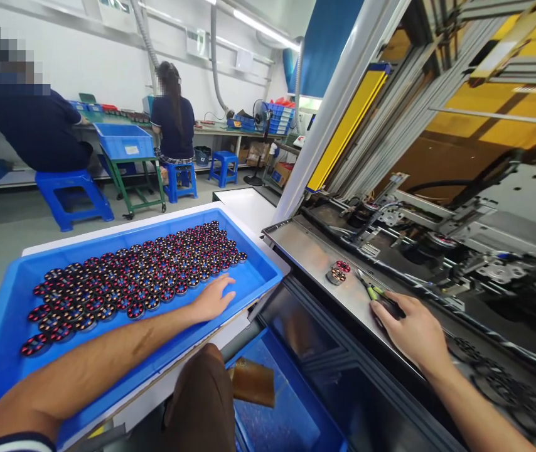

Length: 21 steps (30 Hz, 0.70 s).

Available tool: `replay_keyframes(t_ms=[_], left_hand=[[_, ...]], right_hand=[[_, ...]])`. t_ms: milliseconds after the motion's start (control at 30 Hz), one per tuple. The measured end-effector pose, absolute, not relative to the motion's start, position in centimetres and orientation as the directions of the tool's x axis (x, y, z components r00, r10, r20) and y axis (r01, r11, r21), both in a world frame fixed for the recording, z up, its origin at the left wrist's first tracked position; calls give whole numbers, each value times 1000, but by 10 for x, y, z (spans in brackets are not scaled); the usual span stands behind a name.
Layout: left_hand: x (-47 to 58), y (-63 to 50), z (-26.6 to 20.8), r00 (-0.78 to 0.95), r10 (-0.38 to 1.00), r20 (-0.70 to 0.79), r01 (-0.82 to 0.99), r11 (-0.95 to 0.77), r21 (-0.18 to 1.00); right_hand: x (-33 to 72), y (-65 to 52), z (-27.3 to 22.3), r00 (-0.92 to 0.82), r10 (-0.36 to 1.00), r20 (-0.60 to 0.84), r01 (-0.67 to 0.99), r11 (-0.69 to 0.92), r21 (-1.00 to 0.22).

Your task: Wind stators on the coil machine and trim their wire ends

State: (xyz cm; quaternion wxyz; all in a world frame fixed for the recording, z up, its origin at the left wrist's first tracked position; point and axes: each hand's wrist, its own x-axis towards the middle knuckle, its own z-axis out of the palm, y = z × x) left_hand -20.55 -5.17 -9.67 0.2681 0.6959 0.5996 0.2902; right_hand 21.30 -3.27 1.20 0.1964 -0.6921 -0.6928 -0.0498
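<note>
My left hand (212,297) rests at the near right part of a blue plastic tray (253,273), fingers apart, with nothing held. Beside its fingertips lie rows of small round motor stators (140,270) with black rims and red and copper windings. On the metal ledge of the machine, my right hand (413,329) is closed on the black and green handles of a pair of pliers (375,291), whose tips point away from me. Just left of the pliers' tips, a copper-coloured stator (336,275) and a red one (343,266) sit close together.
A machine with metal fixtures (393,216) and a yellow guard bar (350,125) stands at right. Below the ledge is a blue bin (272,427) with a brown piece (253,383). Two people sit on blue stools (75,188) at the far bench.
</note>
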Motion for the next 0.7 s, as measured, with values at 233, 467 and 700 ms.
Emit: replay_keyframes(t_ms=[233, 467, 700], left_hand=[[-193, -30, -92, 130, 985, 117, 698, -175, 695], [-188, -20, -81, 135, 968, 210, 709, -242, 662], [-135, 8, -2, 250, 912, 326, 596, -410, 691]], right_hand=[[218, -31, 7, 30, 912, 410, 975, 65, -215], [215, -33, 8, 13, 902, 432, 972, 89, -217], [207, -40, 8, 46, 921, 386, 978, 37, -205]])
